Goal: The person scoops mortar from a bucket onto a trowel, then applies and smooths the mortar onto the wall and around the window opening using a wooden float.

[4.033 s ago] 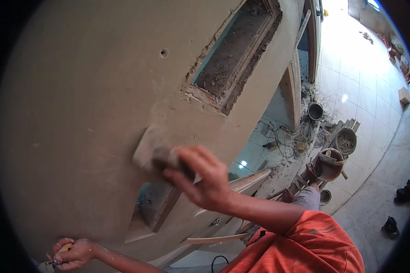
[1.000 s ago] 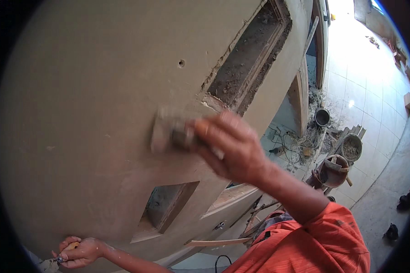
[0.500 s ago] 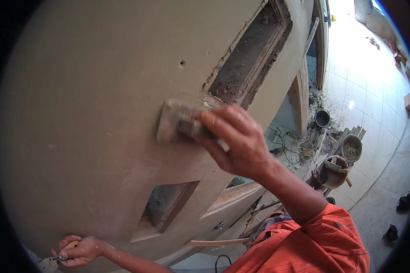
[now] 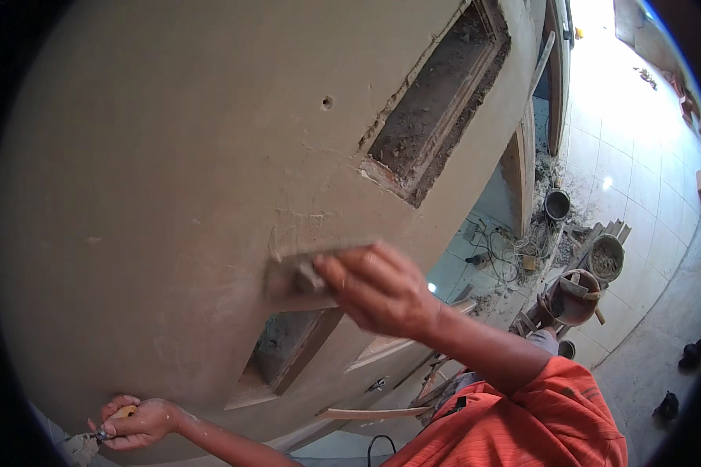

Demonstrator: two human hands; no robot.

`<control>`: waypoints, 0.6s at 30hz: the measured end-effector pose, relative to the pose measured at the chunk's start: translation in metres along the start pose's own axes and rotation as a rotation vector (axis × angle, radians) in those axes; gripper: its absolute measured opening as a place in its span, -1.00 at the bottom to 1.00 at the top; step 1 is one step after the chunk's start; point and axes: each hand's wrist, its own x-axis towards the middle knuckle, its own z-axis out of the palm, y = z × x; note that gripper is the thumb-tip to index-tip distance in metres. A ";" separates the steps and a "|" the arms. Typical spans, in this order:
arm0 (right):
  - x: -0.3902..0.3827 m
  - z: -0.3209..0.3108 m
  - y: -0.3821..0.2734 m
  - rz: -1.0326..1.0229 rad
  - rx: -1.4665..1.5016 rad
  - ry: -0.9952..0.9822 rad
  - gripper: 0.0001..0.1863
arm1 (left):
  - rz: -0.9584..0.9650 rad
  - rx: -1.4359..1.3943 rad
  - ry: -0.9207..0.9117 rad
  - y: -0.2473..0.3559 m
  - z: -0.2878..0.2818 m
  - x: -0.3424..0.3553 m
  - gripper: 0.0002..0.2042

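My right hand (image 4: 385, 292) is closed round the grip of a flat plastering float (image 4: 282, 282), blurred by motion. The float lies against the smooth grey-brown plastered wall (image 4: 156, 156), just above a small rectangular opening (image 4: 287, 346). Thin ridges of plaster mark the wall above the float. At the lower left, my left hand (image 4: 142, 423) grips a trowel by its yellow handle (image 4: 123, 411). Its metal shank shows beyond the fingers, and grey plaster covers the blade end (image 4: 79, 448), partly cut off by the picture's dark rim.
A long recess (image 4: 432, 101) with rough edges is set in the upper wall, with a small hole (image 4: 327, 102) beside it. To the right, buckets (image 4: 575, 302) and a black pail (image 4: 557, 205) stand among cables (image 4: 494, 249) and debris on the tiled floor (image 4: 623, 167).
My right hand has swept the float down the wall, from beside the long recess to above the small opening. My left hand stays nearly in place, and the view has shifted slightly.
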 end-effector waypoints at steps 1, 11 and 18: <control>-0.018 0.001 -0.006 0.018 0.051 -0.094 -0.54 | 0.021 0.000 -0.012 -0.001 -0.001 0.001 -0.63; -0.068 0.025 -0.023 1.125 0.768 0.592 -0.68 | 0.033 0.003 -0.018 0.003 0.002 0.004 -0.61; 0.019 0.021 -0.048 0.682 0.398 0.335 -0.61 | 0.016 0.010 -0.012 0.003 -0.003 0.004 -0.61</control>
